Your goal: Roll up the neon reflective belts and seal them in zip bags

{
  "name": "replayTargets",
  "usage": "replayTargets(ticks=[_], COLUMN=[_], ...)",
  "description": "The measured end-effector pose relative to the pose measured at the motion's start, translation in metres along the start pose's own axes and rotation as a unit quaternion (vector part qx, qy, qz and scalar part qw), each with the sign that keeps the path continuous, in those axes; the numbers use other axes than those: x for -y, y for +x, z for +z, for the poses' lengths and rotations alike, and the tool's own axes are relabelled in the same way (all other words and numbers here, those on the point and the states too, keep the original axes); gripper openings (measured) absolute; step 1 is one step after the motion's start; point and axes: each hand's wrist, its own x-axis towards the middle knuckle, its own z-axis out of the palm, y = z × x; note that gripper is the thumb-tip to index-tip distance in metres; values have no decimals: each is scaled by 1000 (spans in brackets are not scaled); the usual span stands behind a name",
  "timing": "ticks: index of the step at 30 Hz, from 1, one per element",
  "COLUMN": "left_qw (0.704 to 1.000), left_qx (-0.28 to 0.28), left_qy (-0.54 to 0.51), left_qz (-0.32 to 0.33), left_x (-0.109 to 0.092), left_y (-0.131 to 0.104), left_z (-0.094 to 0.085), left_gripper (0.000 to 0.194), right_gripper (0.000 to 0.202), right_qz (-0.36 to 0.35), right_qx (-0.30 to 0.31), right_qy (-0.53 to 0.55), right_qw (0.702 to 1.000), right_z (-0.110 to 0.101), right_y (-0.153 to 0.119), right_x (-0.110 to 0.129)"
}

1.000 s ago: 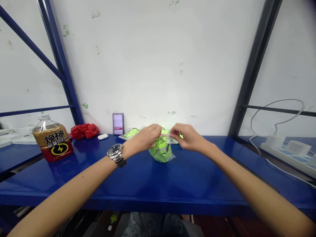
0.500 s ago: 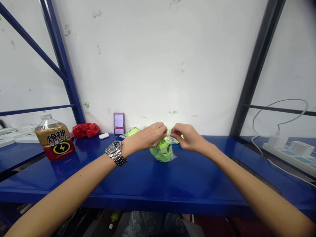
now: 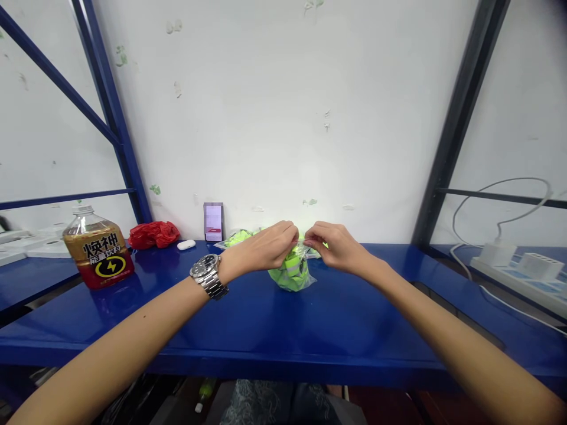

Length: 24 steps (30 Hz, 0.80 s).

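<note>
A clear plastic bag [image 3: 290, 273] with folded neon-green fabric and pale grey strips inside stands on the blue table [image 3: 248, 330]. My left hand [image 3: 277, 243], with a metal watch [image 3: 207, 273] on its wrist, pinches the bag's top edge from the left. Close beside it, my right hand [image 3: 330, 245] pinches the same edge from the right. A small gap lies between the two sets of fingertips. Behind my hands lie more bags of neon-green fabric [image 3: 239, 237], partly hidden by my left hand.
At the left stand a large drink bottle [image 3: 100, 248], a crumpled red plastic bag [image 3: 154, 234] and a small white case [image 3: 186, 244]. A phone [image 3: 214, 222] leans against the wall. On the right are a dark flat object [image 3: 460, 316] and a power strip [image 3: 522, 280] with chargers and cables.
Both hands stay pinched at the bag's top edge and have barely moved. The bag remains in the same place.
</note>
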Motion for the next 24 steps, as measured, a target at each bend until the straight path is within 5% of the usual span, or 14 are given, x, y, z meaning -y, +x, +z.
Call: replayTargets(ticks=[24], left_qw=[1000], left_qx=[-5], left_qy=[-26], left_qz=[11], left_x=[-3], left_y=[6], left_z=[-6], left_gripper=[13], right_gripper=[10], right_qz=[3], right_qx=[19], right_qy=[29], right_qw=[999], right_z=[-7], right_y=[0], right_x=[7])
